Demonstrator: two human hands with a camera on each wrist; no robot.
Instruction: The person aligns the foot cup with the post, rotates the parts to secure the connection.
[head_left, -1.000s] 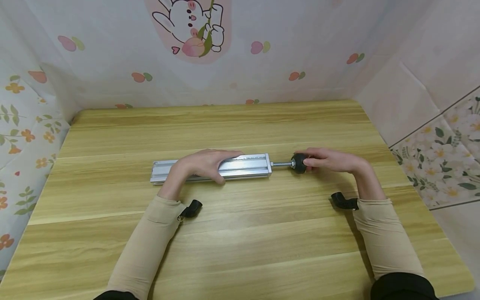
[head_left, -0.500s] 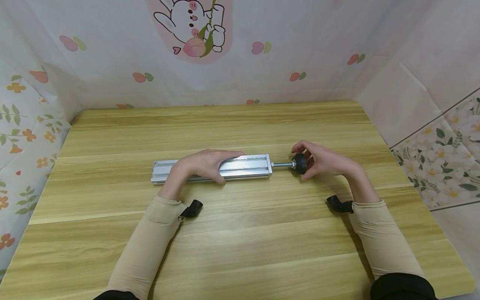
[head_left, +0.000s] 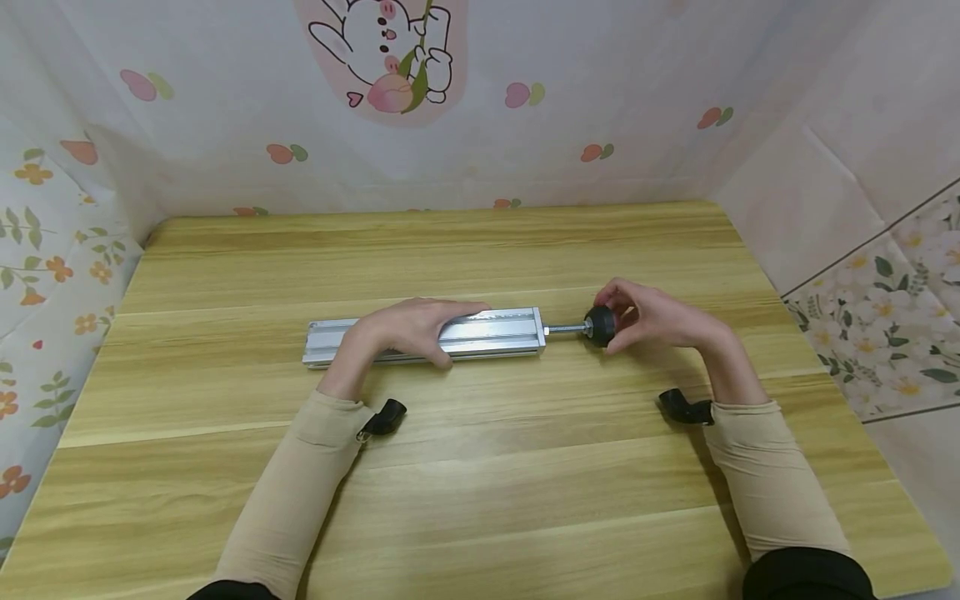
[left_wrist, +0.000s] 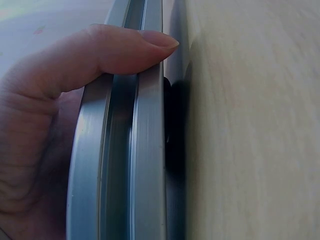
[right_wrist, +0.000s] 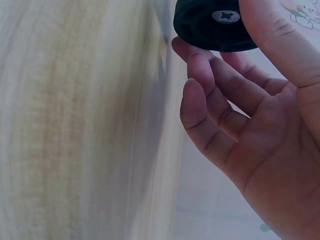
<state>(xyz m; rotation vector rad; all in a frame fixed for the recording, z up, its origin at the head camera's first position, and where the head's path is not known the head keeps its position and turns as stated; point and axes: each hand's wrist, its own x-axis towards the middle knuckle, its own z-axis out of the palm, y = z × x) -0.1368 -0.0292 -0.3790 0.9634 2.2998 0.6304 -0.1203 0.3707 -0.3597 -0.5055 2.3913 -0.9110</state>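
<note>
Aluminium rail (head_left: 480,331) lies flat across the middle of the wooden desk (head_left: 480,467), long axis left to right. Left hand (head_left: 408,327) lies over its mid-section, thumb hooked on the near edge — the left wrist view shows the thumb (left_wrist: 125,47) curled onto the slotted profile (left_wrist: 125,165), so it is held down, not lifted. A threaded rod (head_left: 566,329) sticks out of the rail's right end and carries a black knob (head_left: 600,325). Right hand (head_left: 660,321) has the knob pinched between thumb and fingers (right_wrist: 210,75), with the cross-head screw (right_wrist: 226,16) in the knob face visible in the right wrist view. Step in hand looks like turning the knob on the rod while the rail is braced; direction of turn I cannot tell. Next move likely calls for a regrip and another twist — keeping the rail pinned so it doesn't spin or slide.
</note>
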